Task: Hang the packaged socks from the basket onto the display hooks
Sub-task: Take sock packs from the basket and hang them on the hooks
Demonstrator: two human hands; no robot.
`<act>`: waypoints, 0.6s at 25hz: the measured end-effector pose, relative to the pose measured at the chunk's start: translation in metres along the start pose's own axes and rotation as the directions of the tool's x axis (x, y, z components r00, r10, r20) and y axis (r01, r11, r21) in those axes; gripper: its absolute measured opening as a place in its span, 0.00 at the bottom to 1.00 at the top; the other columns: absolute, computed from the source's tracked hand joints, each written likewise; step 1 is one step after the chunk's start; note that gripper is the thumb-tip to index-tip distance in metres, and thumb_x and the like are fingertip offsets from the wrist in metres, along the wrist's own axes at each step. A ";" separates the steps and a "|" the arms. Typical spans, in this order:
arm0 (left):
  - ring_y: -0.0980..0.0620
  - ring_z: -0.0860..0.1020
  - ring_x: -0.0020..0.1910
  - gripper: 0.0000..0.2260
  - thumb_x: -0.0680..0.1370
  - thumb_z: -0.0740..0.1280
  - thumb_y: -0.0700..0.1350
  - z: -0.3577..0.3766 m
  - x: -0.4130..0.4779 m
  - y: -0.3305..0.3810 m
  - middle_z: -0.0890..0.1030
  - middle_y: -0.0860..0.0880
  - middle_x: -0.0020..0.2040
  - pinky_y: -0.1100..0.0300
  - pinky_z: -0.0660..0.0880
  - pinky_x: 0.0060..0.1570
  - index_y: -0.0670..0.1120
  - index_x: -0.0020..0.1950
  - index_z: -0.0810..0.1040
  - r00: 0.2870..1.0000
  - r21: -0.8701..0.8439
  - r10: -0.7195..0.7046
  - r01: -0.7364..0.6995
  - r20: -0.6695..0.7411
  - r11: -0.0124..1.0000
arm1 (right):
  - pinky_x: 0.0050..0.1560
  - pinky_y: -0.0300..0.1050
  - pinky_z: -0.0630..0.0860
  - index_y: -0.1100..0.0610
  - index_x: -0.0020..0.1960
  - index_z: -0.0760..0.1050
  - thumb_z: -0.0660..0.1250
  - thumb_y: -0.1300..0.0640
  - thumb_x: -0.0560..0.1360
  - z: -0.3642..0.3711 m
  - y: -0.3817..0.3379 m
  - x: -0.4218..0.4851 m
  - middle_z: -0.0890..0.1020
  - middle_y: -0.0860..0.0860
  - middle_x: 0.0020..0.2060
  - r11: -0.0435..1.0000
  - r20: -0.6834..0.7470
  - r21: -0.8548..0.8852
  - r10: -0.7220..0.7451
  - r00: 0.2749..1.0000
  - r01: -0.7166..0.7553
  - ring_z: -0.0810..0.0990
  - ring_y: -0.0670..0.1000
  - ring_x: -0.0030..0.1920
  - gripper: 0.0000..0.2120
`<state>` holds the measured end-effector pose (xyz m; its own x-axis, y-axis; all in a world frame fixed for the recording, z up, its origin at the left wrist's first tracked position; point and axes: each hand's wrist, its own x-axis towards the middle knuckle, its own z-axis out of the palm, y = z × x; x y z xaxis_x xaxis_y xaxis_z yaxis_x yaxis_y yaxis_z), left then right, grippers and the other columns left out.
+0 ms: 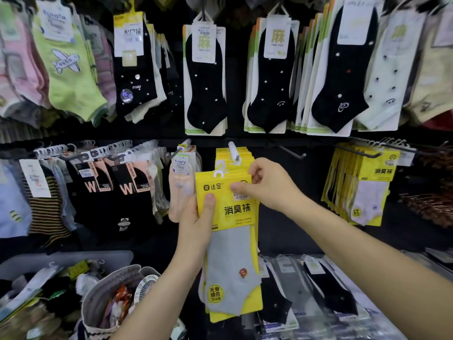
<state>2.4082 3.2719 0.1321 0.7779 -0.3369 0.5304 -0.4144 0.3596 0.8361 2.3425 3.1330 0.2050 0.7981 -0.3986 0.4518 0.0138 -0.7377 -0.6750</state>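
Note:
A yellow sock package (230,241) with a grey sock and a white plastic hanger loop hangs in front of me at the centre. My left hand (198,217) grips its left edge, thumb on the front. My right hand (267,185) pinches the package's top right corner. Just above stands a display hook (234,150) with a white tip, carrying several matching yellow packages (235,158). The held package's loop sits below the hook's tip, not on it. The basket (61,261) with loose sock packs lies at the lower left.
Sock packs fill the hooks all around: black ones above, black and striped ones to the left, a yellow stack (362,182) to the right. An empty hook (291,153) juts out right of centre. A grey fabric bag (115,293) sits below, and packaged socks lie on the lower right shelf.

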 end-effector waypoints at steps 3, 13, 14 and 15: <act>0.51 0.82 0.49 0.08 0.78 0.63 0.46 0.008 0.001 -0.003 0.84 0.55 0.48 0.54 0.80 0.49 0.49 0.56 0.78 0.997 -0.044 -0.073 0.073 0.005 0.996 | 0.37 0.46 0.72 0.52 0.39 0.67 0.76 0.48 0.65 -0.012 0.012 -0.001 0.76 0.51 0.34 0.993 -0.007 0.101 0.067 0.998 -0.066 0.74 0.49 0.35 0.18; 0.51 0.82 0.50 0.11 0.76 0.66 0.47 0.014 0.001 -0.014 0.83 0.49 0.52 0.56 0.79 0.48 0.46 0.57 0.75 0.996 0.035 -0.083 0.083 -0.019 0.996 | 0.47 0.39 0.72 0.47 0.49 0.79 0.70 0.50 0.72 -0.032 0.013 0.007 0.75 0.45 0.47 0.981 -0.005 -0.073 -0.180 0.984 0.180 0.74 0.43 0.46 0.06; 0.52 0.82 0.50 0.09 0.76 0.66 0.47 0.013 0.000 -0.015 0.83 0.50 0.51 0.56 0.79 0.47 0.48 0.55 0.75 0.996 0.036 -0.083 0.083 -0.016 0.996 | 0.45 0.37 0.71 0.47 0.46 0.79 0.69 0.51 0.73 -0.031 0.011 0.008 0.74 0.44 0.46 0.973 0.017 -0.113 -0.199 0.980 0.199 0.73 0.42 0.44 0.03; 0.53 0.82 0.49 0.07 0.76 0.66 0.47 0.012 0.000 -0.016 0.83 0.51 0.50 0.58 0.79 0.46 0.50 0.54 0.76 0.997 0.040 -0.081 0.081 -0.015 0.996 | 0.42 0.36 0.68 0.47 0.43 0.78 0.69 0.51 0.73 -0.029 0.009 0.008 0.74 0.43 0.44 0.966 0.043 -0.150 -0.207 0.977 0.211 0.72 0.42 0.42 0.00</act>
<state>2.4086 3.2558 0.1204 0.8159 -0.3516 0.4589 -0.3684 0.2955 0.8814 2.3319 3.1075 0.2197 0.8029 -0.2135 0.5565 0.0916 -0.8783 -0.4692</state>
